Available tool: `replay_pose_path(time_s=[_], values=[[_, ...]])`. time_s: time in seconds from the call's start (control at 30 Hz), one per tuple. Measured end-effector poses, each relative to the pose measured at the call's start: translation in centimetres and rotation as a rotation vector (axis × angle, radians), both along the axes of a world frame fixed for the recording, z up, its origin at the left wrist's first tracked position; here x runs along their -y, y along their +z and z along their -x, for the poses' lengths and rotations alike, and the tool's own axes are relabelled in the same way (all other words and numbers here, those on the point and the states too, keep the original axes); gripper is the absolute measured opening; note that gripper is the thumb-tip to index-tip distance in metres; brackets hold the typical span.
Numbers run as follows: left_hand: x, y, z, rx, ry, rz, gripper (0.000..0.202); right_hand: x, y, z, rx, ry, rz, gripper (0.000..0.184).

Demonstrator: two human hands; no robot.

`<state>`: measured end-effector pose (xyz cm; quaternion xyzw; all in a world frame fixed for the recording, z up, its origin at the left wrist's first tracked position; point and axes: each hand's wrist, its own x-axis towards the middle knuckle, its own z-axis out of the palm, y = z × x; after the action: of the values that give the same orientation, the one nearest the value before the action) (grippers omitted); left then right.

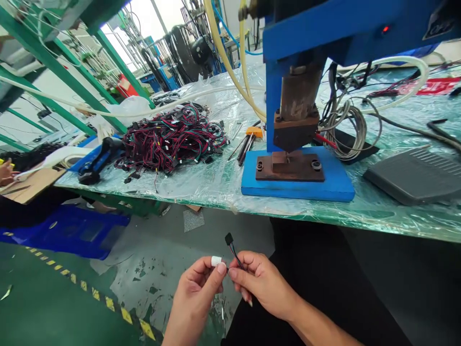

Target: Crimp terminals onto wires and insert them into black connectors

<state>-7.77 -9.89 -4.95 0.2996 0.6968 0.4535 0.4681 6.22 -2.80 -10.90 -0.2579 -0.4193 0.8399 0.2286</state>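
Note:
My left hand (196, 290) pinches a small white plastic connector (216, 261) between thumb and forefinger. My right hand (261, 281) pinches a short thin wire (235, 252) that ends in a small black connector (229, 239) pointing upward. Both hands meet below the table's front edge, above my lap, with the wire end touching or very near the white connector. On the table ahead stands a blue press (298, 96) with a dark ram over a blue base plate (334, 185). A heap of red, green and black wire harnesses (173, 139) lies to its left.
The green table (396, 216) is covered in clear plastic film. A grey foot pedal (414, 175) lies at right, coiled grey cables (347, 129) behind the press, a black scanner-like handle (97, 161) at left. Another person's hand (5, 170) shows at far left. A blue crate (68, 230) sits on the floor.

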Motion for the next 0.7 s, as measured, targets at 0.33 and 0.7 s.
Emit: replay_pose_path(time_s=[0.33,0.7], values=[[0.1,0.4,-0.9,0.072,0.065,-0.074,0.041,0.4,-0.1,-0.2,0.106,-0.038,-0.141,0.042],[0.6,0.1,-0.9,-0.041,0.047,-0.083,0.041,0.7,-0.2,0.0,0.146,-0.069,-0.210,0.047]])
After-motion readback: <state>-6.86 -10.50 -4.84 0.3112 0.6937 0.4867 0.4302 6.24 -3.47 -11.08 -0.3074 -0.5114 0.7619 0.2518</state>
